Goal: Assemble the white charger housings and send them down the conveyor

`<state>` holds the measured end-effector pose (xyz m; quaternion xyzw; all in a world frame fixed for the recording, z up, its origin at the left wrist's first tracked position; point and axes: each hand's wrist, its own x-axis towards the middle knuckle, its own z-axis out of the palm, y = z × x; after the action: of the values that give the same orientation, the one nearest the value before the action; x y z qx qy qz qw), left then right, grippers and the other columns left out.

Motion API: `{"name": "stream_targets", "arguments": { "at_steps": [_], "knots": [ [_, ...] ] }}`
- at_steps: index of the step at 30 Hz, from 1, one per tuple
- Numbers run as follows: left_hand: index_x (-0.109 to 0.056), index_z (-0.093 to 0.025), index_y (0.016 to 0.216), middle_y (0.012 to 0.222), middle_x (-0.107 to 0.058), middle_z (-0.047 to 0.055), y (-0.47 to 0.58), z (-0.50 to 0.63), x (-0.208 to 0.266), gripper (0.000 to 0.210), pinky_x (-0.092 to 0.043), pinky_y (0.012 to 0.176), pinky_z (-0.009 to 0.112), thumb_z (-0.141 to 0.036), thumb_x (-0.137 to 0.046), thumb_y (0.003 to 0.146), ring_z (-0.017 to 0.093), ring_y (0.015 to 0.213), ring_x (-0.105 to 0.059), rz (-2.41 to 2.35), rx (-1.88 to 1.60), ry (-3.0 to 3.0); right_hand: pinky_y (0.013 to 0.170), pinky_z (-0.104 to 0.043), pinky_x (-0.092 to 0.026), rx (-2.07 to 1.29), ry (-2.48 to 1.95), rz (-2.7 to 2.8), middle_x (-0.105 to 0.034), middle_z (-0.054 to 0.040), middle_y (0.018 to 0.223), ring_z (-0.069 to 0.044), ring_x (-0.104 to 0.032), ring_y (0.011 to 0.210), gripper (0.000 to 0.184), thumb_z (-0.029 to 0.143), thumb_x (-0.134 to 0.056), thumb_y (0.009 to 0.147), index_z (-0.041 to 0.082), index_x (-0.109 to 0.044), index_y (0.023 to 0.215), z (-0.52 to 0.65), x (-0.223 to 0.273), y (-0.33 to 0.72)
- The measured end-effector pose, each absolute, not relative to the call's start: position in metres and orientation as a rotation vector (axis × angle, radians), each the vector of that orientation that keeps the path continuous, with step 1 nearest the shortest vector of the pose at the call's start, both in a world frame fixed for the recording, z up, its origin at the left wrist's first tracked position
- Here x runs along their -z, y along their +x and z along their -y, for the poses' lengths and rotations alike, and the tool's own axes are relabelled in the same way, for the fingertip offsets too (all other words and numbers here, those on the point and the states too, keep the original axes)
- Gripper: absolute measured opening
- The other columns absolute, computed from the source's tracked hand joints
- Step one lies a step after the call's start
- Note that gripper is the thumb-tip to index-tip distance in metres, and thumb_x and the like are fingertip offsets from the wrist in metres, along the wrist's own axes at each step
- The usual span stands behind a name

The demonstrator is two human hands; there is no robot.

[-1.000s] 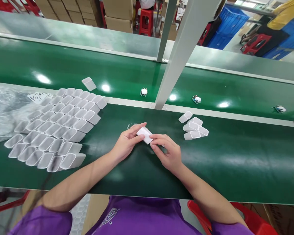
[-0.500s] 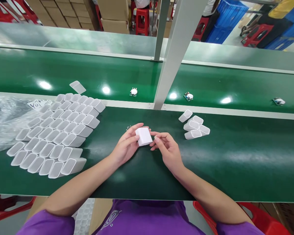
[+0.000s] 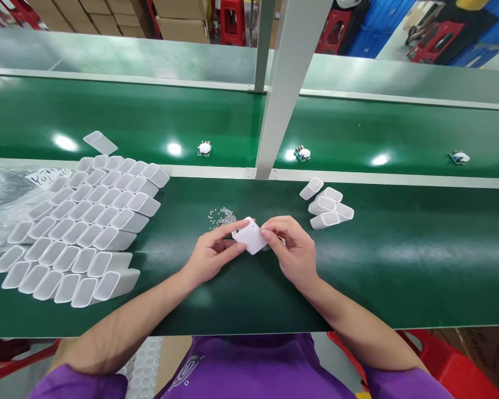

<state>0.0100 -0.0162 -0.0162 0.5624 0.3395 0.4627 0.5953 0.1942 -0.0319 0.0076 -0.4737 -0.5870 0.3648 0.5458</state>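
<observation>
Both hands hold one white plastic housing (image 3: pixel 253 238) above the green table, tilted so a flat face with small dark holes shows. My left hand (image 3: pixel 212 249) grips its left side between thumb and fingers. At its right edge, my right hand (image 3: pixel 293 249) pinches with thumb and index finger; whether a small part is between them is hidden. Just behind my left fingers lies a scatter of tiny clear pieces (image 3: pixel 222 216). A large group of white housings (image 3: pixel 81 233) stands at the left, open ends up. A smaller cluster of housings (image 3: pixel 326 206) is at the right.
Behind a metal rail, a green conveyor belt (image 3: pixel 141 119) carries small circuit boards with white domes (image 3: pixel 204 148) and a single housing (image 3: pixel 100 142). A grey post (image 3: pixel 280 94) rises ahead. Clear plastic bags (image 3: pixel 4 205) lie far left. Red stools and boxes stand beyond.
The housing has been turned from its smooth side to a face with holes. My right fingers have closed onto its edge. The tiny pieces show more fully, and belt items have shifted left in view.
</observation>
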Motion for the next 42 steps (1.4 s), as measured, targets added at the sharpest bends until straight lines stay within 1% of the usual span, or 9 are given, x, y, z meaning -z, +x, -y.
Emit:
{"name": "stream_targets", "arguments": {
  "at_steps": [4, 10, 13, 18, 25, 29, 35, 39, 42],
  "knots": [
    [-0.068, -0.033, 0.121, 0.126, -0.069, 0.003, 0.009, 0.019, 0.015, 0.04, -0.063, 0.083, 0.029, -0.023, -0.071, 0.083, 0.023, 0.11, -0.069, -0.774, -1.052, 1.455, 0.067, -0.027, -0.055, -0.619, -1.116, 1.532, -0.07, -0.0015, 0.088, -0.013, -0.064, 0.078, 0.009, 0.017, -0.063, 0.089, 0.022, -0.069, 0.086, 0.033, -0.012, 0.194],
    [-0.067, -0.029, 0.123, 0.122, -0.071, 0.005, 0.007, 0.02, 0.014, 0.04, -0.064, 0.078, 0.027, -0.026, -0.071, 0.083, 0.022, 0.104, -0.072, -0.849, -1.065, 1.705, 0.072, -0.028, -0.058, -0.368, -1.057, 1.634, -0.071, -0.0027, 0.09, -0.014, -0.068, 0.082, 0.012, 0.01, -0.064, 0.088, 0.021, -0.069, 0.09, 0.033, -0.009, 0.194],
    [-0.067, -0.029, 0.124, 0.121, -0.072, 0.005, 0.007, 0.021, 0.015, 0.04, -0.063, 0.082, 0.029, -0.028, -0.071, 0.084, 0.022, 0.106, -0.071, -0.892, -1.084, 1.837, 0.071, -0.028, -0.059, -0.264, -1.036, 1.681, -0.072, -0.0033, 0.091, -0.014, -0.069, 0.082, 0.016, 0.008, -0.064, 0.087, 0.021, -0.069, 0.093, 0.033, -0.008, 0.195],
    [-0.064, -0.031, 0.126, 0.122, -0.071, 0.005, 0.007, 0.023, 0.014, 0.043, -0.059, 0.093, 0.034, -0.024, -0.072, 0.084, 0.022, 0.108, -0.07, -0.964, -1.178, 2.056, 0.067, -0.026, -0.06, -0.154, -1.026, 1.749, -0.072, -0.0034, 0.09, -0.014, -0.068, 0.078, 0.018, 0.006, -0.065, 0.085, 0.021, -0.068, 0.095, 0.033, -0.007, 0.197],
    [-0.059, -0.028, 0.132, 0.12, -0.072, 0.007, 0.01, 0.021, 0.009, 0.052, -0.06, 0.084, 0.029, -0.017, -0.072, 0.083, 0.018, 0.098, -0.072, -0.933, -1.295, 2.336, 0.064, -0.025, -0.06, -0.083, -1.047, 1.782, -0.072, -0.0034, 0.087, -0.013, -0.068, 0.074, 0.018, 0.005, -0.066, 0.084, 0.02, -0.067, 0.093, 0.034, -0.006, 0.196],
    [-0.058, -0.028, 0.131, 0.119, -0.072, 0.007, 0.011, 0.021, 0.01, 0.048, -0.061, 0.081, 0.029, -0.018, -0.07, 0.085, 0.018, 0.096, -0.073, -0.974, -1.306, 2.417, 0.066, -0.025, -0.06, -0.09, -1.043, 1.771, -0.072, -0.003, 0.088, -0.013, -0.069, 0.077, 0.018, 0.006, -0.065, 0.086, 0.021, -0.067, 0.095, 0.036, -0.003, 0.193],
    [-0.063, -0.025, 0.124, 0.113, -0.074, 0.007, 0.01, 0.02, 0.012, 0.043, -0.062, 0.077, 0.027, -0.016, -0.071, 0.084, 0.017, 0.087, -0.074, -1.003, -1.372, 2.459, 0.075, -0.03, -0.061, -0.068, -0.99, 1.821, -0.072, -0.0076, 0.096, -0.017, -0.07, 0.086, 0.024, 0.003, -0.064, 0.085, 0.017, -0.068, 0.104, 0.037, 0.005, 0.189],
    [-0.063, -0.026, 0.126, 0.119, -0.072, 0.008, 0.008, 0.021, 0.012, 0.043, -0.062, 0.081, 0.028, -0.018, -0.07, 0.084, 0.02, 0.099, -0.072, -1.03, -1.285, 2.197, 0.08, -0.032, -0.06, -0.392, -1.073, 1.716, -0.071, -0.0047, 0.101, -0.017, -0.068, 0.092, 0.025, 0.011, -0.062, 0.089, 0.024, -0.07, 0.108, 0.034, 0.001, 0.19],
    [-0.064, -0.025, 0.126, 0.122, -0.071, 0.008, 0.009, 0.021, 0.015, 0.038, -0.064, 0.073, 0.024, -0.024, -0.065, 0.088, 0.02, 0.1, -0.072, -1.034, -1.159, 1.822, 0.08, -0.032, -0.059, -0.662, -1.106, 1.635, -0.071, -0.0033, 0.1, -0.016, -0.068, 0.091, 0.021, 0.015, -0.061, 0.09, 0.026, -0.072, 0.105, 0.031, -0.004, 0.194]
  ]
}}
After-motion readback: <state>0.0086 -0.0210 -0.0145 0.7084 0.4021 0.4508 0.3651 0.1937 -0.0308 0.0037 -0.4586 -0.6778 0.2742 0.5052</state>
